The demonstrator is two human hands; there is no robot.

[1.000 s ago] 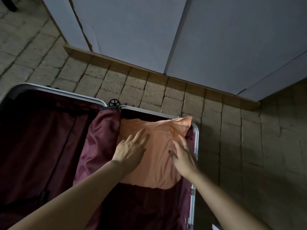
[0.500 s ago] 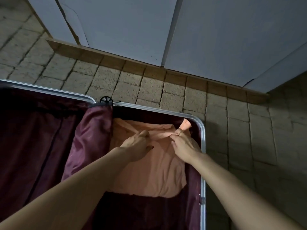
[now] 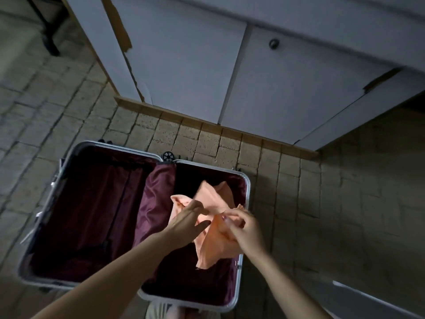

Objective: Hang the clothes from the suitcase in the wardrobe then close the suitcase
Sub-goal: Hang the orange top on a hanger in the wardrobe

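An open suitcase (image 3: 246,180) with a silver frame and dark red lining lies flat on the tiled floor. A peach-orange garment (image 3: 213,199) hangs crumpled above its right half, lifted clear of the lining. My left hand (image 3: 187,221) pinches the garment's upper left part between thumb and fingers. My right hand (image 3: 241,226) grips its upper right part with curled fingers. The white wardrobe (image 3: 195,65) stands just beyond the suitcase with its doors shut.
A dark round knob (image 3: 274,43) sits on the wardrobe's right door. A wooden plinth (image 3: 207,124) runs along the wardrobe's base. A black furniture leg (image 3: 49,42) stands at the far left. A white edge (image 3: 368,298) shows at the lower right.
Both hands have raised the garment out of the suitcase's right half, where it lay folded flat. The view has pulled back and up, showing the whole suitcase and more of the wardrobe.
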